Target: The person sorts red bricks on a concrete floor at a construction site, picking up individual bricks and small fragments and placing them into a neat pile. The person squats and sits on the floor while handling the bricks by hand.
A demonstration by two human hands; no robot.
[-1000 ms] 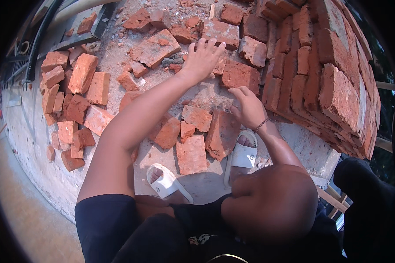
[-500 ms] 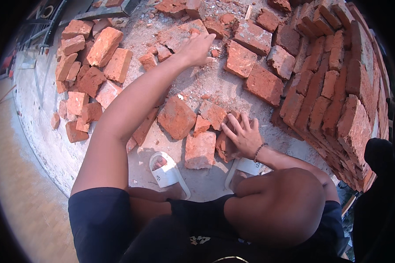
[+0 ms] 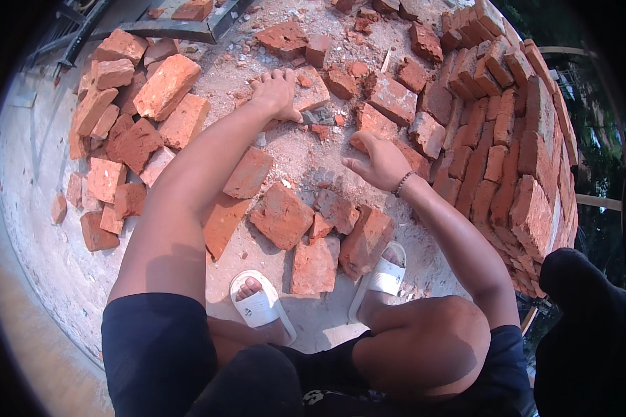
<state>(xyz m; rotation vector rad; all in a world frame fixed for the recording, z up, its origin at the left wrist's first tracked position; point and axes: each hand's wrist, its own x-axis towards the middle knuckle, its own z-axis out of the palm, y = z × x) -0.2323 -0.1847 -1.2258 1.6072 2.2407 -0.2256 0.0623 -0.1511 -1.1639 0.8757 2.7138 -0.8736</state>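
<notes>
My left hand (image 3: 277, 97) spans a dusty brick (image 3: 314, 94) in the upper middle, fingers over its far side and thumb at its near side. A small red crumb lies on that brick, and a dark gap shows under its near edge. My right hand (image 3: 384, 163) is held out at centre right, holding nothing, thumb and fingers apart, near a brick (image 3: 375, 119) in the right-hand row. Between my feet and hands lie a squarish brick piece (image 3: 282, 215), an upright-looking brick (image 3: 315, 265) and a tilted brick (image 3: 366, 241), with smaller chunks among them.
A heap of broken bricks (image 3: 140, 142) lies on the left. On the right rises a tall curved stack of bricks (image 3: 494, 149). A dark metal frame (image 3: 181, 30) stands at the far left. My sandals (image 3: 259, 306) are close to the near bricks; rubble litters the ground.
My right hand has left the tilted brick near my foot and moved forward, away from me. My left hand has shifted left and now spans the dusty brick. The view has shifted slightly.
</notes>
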